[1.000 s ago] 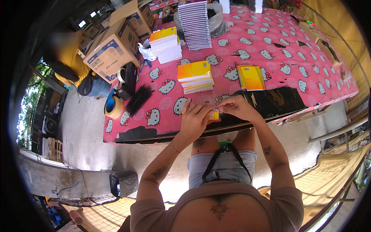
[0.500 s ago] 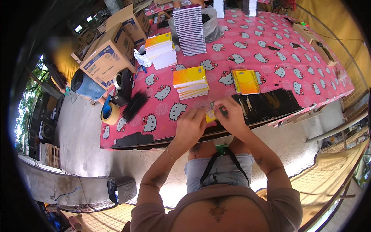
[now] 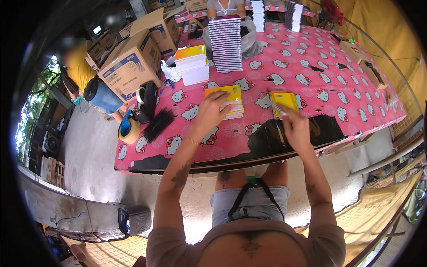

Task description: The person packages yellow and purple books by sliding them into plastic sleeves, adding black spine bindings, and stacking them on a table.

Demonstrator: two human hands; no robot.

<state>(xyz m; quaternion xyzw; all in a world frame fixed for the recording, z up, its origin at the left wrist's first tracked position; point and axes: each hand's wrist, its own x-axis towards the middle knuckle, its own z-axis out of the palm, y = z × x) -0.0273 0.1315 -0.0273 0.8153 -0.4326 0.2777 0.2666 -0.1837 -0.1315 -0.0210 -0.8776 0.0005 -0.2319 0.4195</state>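
The pink patterned table (image 3: 311,84) spreads from 9 to 3 o'clock. At 12 o'clock the yellow notebook stack (image 3: 227,101) lies under the left hand (image 3: 209,113), fingers flat on it. At 1 o'clock the right hand (image 3: 291,124) pinches a wire spiral (image 3: 272,103) beside 1 yellow notebook (image 3: 287,100).

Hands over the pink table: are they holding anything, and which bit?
The left hand rests on the yellow booklet stack. The right hand pinches something thin by its end; too blurred to name.
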